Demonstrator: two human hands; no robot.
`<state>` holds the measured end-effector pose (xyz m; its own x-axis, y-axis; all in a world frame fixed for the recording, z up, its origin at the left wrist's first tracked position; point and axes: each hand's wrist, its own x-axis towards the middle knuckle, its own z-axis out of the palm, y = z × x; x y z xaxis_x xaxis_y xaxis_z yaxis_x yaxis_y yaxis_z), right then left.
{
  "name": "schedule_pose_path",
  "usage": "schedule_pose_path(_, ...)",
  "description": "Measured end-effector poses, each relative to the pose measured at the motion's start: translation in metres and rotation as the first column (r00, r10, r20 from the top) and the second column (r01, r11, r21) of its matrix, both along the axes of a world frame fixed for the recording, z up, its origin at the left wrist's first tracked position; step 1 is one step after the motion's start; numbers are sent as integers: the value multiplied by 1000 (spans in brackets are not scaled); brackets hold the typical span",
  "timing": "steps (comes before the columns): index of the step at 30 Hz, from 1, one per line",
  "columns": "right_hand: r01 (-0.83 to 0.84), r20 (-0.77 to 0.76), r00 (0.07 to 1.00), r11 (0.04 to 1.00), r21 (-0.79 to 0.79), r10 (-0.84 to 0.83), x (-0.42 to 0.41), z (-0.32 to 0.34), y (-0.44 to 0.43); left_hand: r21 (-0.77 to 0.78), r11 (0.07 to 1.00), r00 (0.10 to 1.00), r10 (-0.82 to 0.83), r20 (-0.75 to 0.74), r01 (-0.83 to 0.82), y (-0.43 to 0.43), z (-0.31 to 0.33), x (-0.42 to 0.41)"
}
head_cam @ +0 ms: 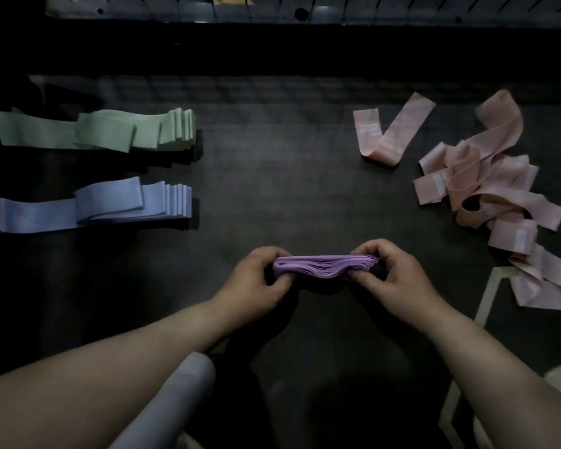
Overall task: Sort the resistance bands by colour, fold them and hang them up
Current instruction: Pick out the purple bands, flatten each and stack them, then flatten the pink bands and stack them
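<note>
Grip: your left hand (256, 280) and right hand (392, 280) each pinch one end of the folded purple elastic band stack (324, 265) over the dark table (289, 189). Left of it lie the folded green band stack (110, 129) and folded blue band stack (110, 205). Right of it, the tangled heap of pink bands (486, 196) is unfolded. Hanging looks not yet begun.

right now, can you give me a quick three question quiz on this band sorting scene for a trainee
1. Fill in: the green stack lies ___ away than the blue stack.
2. True or false: the pink bands lie loose and unfolded on the right.
3. The left hand and right hand grip the ends of which? A green stack, B purple bundle, C pink bands.
Key: 1 farther; 2 true; 3 B.
</note>
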<state>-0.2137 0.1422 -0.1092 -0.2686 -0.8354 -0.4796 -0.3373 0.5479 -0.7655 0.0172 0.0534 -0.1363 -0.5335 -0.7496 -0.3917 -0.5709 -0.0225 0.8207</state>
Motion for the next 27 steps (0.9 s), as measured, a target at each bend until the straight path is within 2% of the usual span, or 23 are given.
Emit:
schedule_pose_path(1,19,75,997,999,37,-22,4,5,-8,146,983,994,110,0,-108,-3,6,6)
schedule_pose_path(3,46,239,968,991,125,-75,21,13,-26,372,873,941,339,3,-316,-7,13,24)
schedule_pose_path(5,17,299,951,982,189,-74,49,13,-47,448,758,859,509,46,-473,-13,17,54)
schedule_pose_path(9,-124,255,965,960,250,59,129,-1,-92,395,606,714,659,235,-690,-32,22,125)
schedule_pose_path(14,-192,184,972,945,263,147,214,-17,-127,216,531,574,759,307,-819,-53,15,193)
schedule_pose_path(16,-160,166,979,951,265,119,233,-19,-132,136,532,545,774,322,-836,-58,9,205)
schedule_pose_path(22,-151,-45,983,923,354,178,257,-14,-131,-61,650,574,708,413,-758,-58,-5,212)
schedule_pose_path(27,-165,-121,965,894,416,234,265,-12,-127,-139,659,561,717,412,-739,-51,0,201)
